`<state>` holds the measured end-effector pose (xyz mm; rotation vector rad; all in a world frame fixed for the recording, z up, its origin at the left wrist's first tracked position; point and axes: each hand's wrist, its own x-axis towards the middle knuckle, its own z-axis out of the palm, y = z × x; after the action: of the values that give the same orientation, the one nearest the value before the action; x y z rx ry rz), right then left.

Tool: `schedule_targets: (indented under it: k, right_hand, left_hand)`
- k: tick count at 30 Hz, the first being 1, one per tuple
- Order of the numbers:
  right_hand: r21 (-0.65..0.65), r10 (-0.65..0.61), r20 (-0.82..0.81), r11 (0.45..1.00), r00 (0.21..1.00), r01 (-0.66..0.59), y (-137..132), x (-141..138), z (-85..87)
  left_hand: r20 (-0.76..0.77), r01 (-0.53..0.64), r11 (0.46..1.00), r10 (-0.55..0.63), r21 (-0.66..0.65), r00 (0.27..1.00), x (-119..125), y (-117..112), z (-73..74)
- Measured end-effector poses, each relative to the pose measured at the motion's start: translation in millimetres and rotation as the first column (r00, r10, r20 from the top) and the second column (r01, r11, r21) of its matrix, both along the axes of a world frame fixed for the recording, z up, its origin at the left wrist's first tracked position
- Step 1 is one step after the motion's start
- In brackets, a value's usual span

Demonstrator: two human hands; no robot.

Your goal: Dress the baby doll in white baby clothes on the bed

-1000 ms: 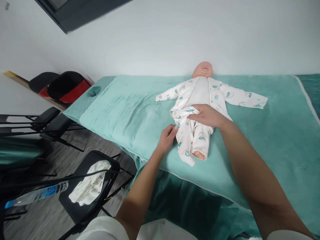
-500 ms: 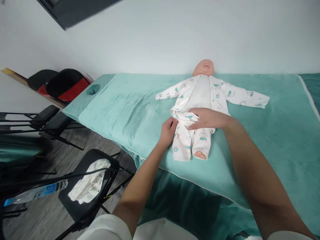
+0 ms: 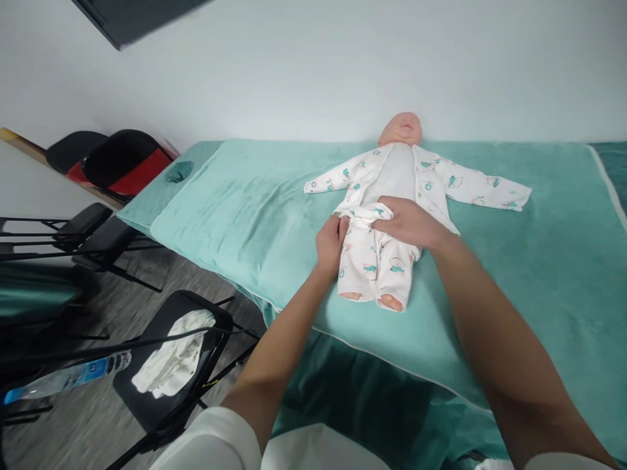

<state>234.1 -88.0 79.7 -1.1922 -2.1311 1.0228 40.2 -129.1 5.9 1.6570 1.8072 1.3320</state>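
A baby doll (image 3: 400,127) lies on its back on a teal towel (image 3: 255,215) that covers a padded table. It wears a white printed romper (image 3: 377,261), open down the chest, with both sleeves spread out flat. My left hand (image 3: 329,243) pinches the romper's bunched edge at the doll's hip. My right hand (image 3: 407,223) grips the gathered fabric at the doll's waist. Both bare feet poke out of the leg ends.
A black folding chair (image 3: 147,398) at the lower left holds a crumpled white cloth (image 3: 171,359). A plastic water bottle (image 3: 68,378) lies on its side further left. More black and red chairs (image 3: 120,166) stand by the wall. The table's near edge runs diagonally below the doll.
The romper leg on the left was drawn up over the doll's leg, so that foot now shows. Both my hands shifted up toward the doll's waist.
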Motion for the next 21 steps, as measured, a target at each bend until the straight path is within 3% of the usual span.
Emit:
schedule_targets:
  k: [5, 11, 16, 19, 21]
  right_hand:
    - [0.019, -0.095, -0.014, 0.995, 0.995, 0.095, 1, -4, -4.2]
    - [0.072, -0.137, -0.003, 0.988, 0.991, 0.137, 2, -7, -6.8]
    - [0.046, -0.083, 0.005, 0.996, 0.997, 0.082, 2, -4, -3.5]
    - [-0.088, 0.039, -0.071, 0.995, 0.997, -0.046, 0, 7, 3.9]
    - [-0.198, 0.131, -0.2, 0.965, 0.971, -0.171, -1, 17, 9.4]
  left_hand:
    - [0.131, 0.038, 0.996, -0.027, -0.08, 0.991, -2, -15, 0.5]
    - [0.234, 0.227, 0.959, -0.185, -0.169, 0.954, -8, -43, -2.6]
    - [0.151, 0.18, 0.968, -0.154, -0.178, 0.977, -8, -45, -6.4]
    - [0.096, 0.108, 0.986, -0.096, -0.13, 0.991, -6, -36, -5.7]
    - [0.108, 0.083, 0.991, -0.072, -0.102, 0.992, -5, -29, -4.2]
